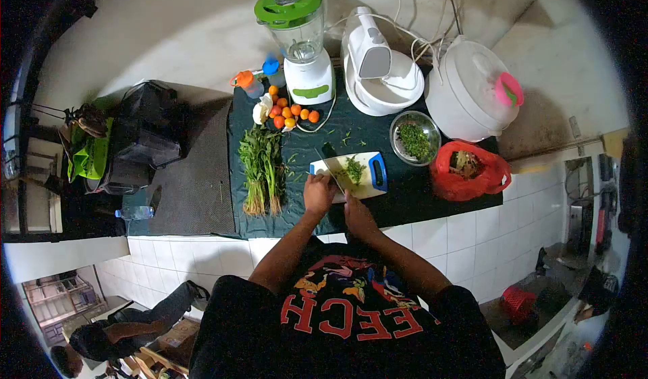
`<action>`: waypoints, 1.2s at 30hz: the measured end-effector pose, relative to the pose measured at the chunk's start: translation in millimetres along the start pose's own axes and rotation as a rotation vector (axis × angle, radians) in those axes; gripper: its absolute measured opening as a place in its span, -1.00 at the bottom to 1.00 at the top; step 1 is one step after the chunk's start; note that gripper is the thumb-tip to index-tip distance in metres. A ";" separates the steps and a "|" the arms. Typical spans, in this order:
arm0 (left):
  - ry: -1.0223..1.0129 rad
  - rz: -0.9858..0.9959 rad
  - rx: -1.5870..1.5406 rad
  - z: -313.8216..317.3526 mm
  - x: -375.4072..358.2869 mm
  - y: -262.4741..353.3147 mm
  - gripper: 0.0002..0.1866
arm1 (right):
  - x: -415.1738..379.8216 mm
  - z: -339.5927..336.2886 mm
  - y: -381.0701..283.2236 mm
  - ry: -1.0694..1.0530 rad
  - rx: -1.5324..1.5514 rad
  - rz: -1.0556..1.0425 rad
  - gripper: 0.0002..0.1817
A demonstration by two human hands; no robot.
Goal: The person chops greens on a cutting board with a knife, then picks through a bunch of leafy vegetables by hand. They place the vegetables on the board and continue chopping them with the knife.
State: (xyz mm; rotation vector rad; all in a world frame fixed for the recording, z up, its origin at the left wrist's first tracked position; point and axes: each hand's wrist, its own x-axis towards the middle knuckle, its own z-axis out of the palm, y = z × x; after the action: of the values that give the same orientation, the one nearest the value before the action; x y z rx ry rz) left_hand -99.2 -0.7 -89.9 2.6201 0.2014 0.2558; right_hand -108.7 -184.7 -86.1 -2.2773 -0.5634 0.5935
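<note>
Letters "EECH" [369, 326] mark the shirt [351, 355]; right hand [360, 217] grips knife [331, 162].

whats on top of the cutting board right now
Chopped greens lie on the cutting board. The knife, held in the right hand, extends across it beside them. Whatever lies under the left hand or the greens is covered.

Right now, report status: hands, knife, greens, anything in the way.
Right hand gripping knife. Left hand at board, close to knife, grip unclear. Chopped greens on board. Bowl off to board's right, not in the way.
</note>
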 end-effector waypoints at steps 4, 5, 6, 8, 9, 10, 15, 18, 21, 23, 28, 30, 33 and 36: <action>-0.055 0.080 -0.063 0.1 12.7 5.1 -0.85 | -5.4 -21.6 11.8 0.115 -0.031 -0.130 -0.52; -0.074 0.096 -0.066 -1.0 14.1 9.2 -0.85 | -9.0 -30.2 14.3 0.113 -0.044 -0.122 -0.54; -0.069 0.102 -0.068 -2.2 15.6 14.2 -0.85 | -12.2 -37.9 16.0 0.110 -0.057 -0.112 -0.55; -0.155 -0.019 -0.127 -3.8 18.1 23.9 -0.85 | -14.0 -49.8 17.9 0.135 -0.043 -0.115 -0.52; -0.153 -0.015 -0.127 -8.6 20.1 28.2 -0.85 | -14.4 -52.7 21.5 0.154 -0.024 -0.118 -0.48; -0.200 -0.113 -0.185 -14.9 22.8 30.4 -0.84 | -15.4 -55.6 25.0 0.158 -0.024 -0.120 -0.48; -0.099 -0.207 -0.243 -8.7 11.3 -6.1 -0.81 | -31.4 -83.6 42.2 0.117 -0.074 -0.188 -0.60; 0.037 -0.102 -0.126 -15.3 -15.3 -25.7 -0.69 | -40.3 -127.2 17.2 -0.128 -0.159 -0.058 -0.65; 0.037 -0.352 -0.022 -29.7 -41.3 -8.8 -0.63 | -40.5 -119.9 64.2 -0.029 -0.217 -0.126 -0.66; 0.017 -0.319 0.033 -11.9 -50.6 -31.2 -0.57 | -34.0 -124.8 76.1 -0.047 -0.270 -0.097 -0.63; -0.150 -0.518 -0.090 -19.3 -35.7 -1.0 -0.64 | -2.7 -135.5 107.8 0.140 -0.478 -0.175 -0.66; -0.152 -0.545 -0.052 -19.9 -35.2 -1.4 -0.66 | 12.0 -130.4 115.4 0.212 -0.507 -0.263 -0.65; -0.139 -0.557 -0.085 -20.2 -34.8 -5.4 -0.65 | 32.0 -120.6 121.4 0.227 -0.426 -0.315 -0.63; -0.114 -0.557 -0.016 -14.9 -35.5 -5.3 -0.67 | 40.0 -106.4 126.8 0.315 -0.470 -0.389 -0.66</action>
State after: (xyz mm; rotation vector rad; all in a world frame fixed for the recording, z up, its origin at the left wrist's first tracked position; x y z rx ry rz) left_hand -137.4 4.1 -84.9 2.4341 0.8605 -0.0853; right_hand 10.8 -301.5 -118.9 -2.5186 -1.0343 -0.1036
